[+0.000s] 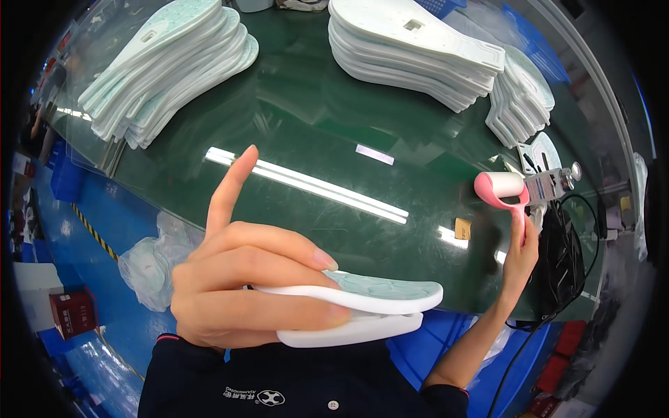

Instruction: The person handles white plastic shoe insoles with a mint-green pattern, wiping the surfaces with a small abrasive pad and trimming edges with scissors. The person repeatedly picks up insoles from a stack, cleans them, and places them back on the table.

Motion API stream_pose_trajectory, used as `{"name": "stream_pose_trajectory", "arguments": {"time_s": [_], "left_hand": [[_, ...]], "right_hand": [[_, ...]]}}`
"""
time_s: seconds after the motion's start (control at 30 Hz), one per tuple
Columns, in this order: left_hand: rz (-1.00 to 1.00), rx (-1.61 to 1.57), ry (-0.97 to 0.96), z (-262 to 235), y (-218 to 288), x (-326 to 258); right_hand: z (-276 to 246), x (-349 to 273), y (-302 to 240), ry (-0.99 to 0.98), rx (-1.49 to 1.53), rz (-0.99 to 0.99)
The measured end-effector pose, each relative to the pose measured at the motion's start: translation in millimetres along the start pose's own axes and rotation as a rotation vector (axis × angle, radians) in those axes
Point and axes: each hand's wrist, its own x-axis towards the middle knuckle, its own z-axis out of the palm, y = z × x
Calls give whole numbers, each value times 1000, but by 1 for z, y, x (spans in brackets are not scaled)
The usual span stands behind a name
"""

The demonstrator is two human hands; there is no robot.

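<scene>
My left hand (244, 292) is closed around a white, sole-shaped piece (390, 296) with a pale green patterned top. The piece is held on edge close to me, and a gap shows between its upper and lower white layers. The index finger points up, away from it. On the right, my right hand (521, 254) grips the pink handle of a sticky roller (503, 187), its white roll over the green table (334, 237). Just beyond the roller lies a clear bottle (547, 186) with a metal pump top.
Stacks of similar white pieces stand at the far left (174, 63), far middle (411, 52) and far right (521, 97). A small tan paper piece (463, 228) and a pale strip (375, 155) lie on the table. A black bag (557, 265) with cables sits at the right edge.
</scene>
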Motion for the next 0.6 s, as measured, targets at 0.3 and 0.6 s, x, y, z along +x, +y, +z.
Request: {"name": "stream_pose_trajectory", "arguments": {"time_s": [0.3,0.6], "left_hand": [[-69,10,0,9,-1,2],[-176,-13,-68,9,-5,-3]], "right_hand": [[-16,-28,-84,-76,211,-157],[12,-40,-39,-290,182,29]]}}
